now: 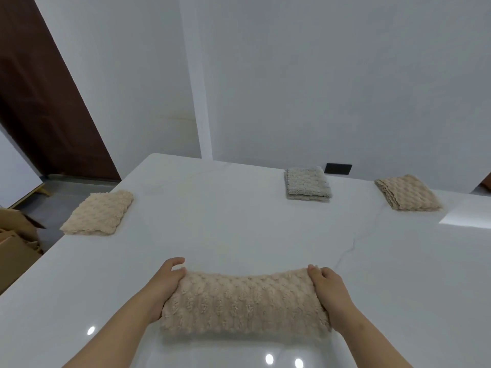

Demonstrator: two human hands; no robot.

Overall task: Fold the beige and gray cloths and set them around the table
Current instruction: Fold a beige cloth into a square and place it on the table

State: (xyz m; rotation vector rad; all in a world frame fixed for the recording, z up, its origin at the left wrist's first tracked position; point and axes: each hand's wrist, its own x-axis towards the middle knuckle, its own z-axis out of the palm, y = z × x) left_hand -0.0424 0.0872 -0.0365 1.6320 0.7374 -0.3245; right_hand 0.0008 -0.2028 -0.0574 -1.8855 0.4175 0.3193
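And here's the table (239, 229): white, highly glossy, smooth as polished stone, with thin gray veins running through it and lights mirrored as bright spots at the near edge. The near beige cloth (244, 304) is thick plush, fluffy, its pile raised in rows of little bumps. Same bubbly fleece on the left beige cloth (98, 217) and the far right beige cloth (407, 192). The gray cloth (308, 183) looks equally soft and matt. Behind, the wall (318, 75) is matt white paint, faintly stained. Far left, a door (45, 102) of dark brown wood with a dull finish, and near it plain matt cardboard boxes (16, 243).
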